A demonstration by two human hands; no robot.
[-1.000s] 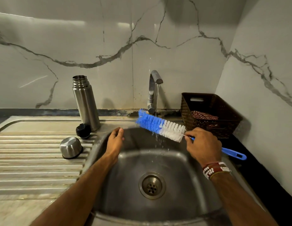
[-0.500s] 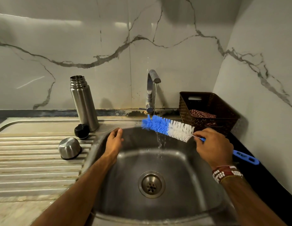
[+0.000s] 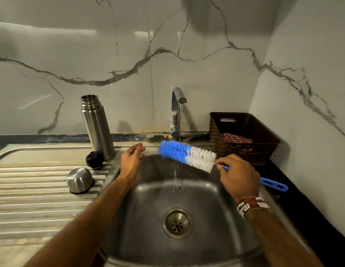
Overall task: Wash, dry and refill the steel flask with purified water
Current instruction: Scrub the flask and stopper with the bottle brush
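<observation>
Steel flask [image 3: 97, 128] stands upright and uncapped at the far edge of the worktop, left of the sink, with neither hand on it. Fingers of the right hand [image 3: 239, 175] are curled tight round the blue handle of a bottle brush [image 3: 187, 154], close behind its bristles, whose blue part lies under the thin stream running from the tap [image 3: 177, 110]. Fingers of the left hand [image 3: 132, 160] are loosely straight and slightly apart, holding nothing, above the far left corner of the sink [image 3: 148, 218]; whether they touch the rim cannot be told. A beaded bracelet [image 3: 252, 206] circles the right wrist. Just near of the flask sits a black stopper [image 3: 94, 159], and nearer still a steel cup [image 3: 80, 180] rests mouth down on the ribbed draining board [image 3: 33, 189]. Right of the tap, a dark woven basket [image 3: 244, 151] holds a striped cloth [image 3: 236, 138].
</observation>
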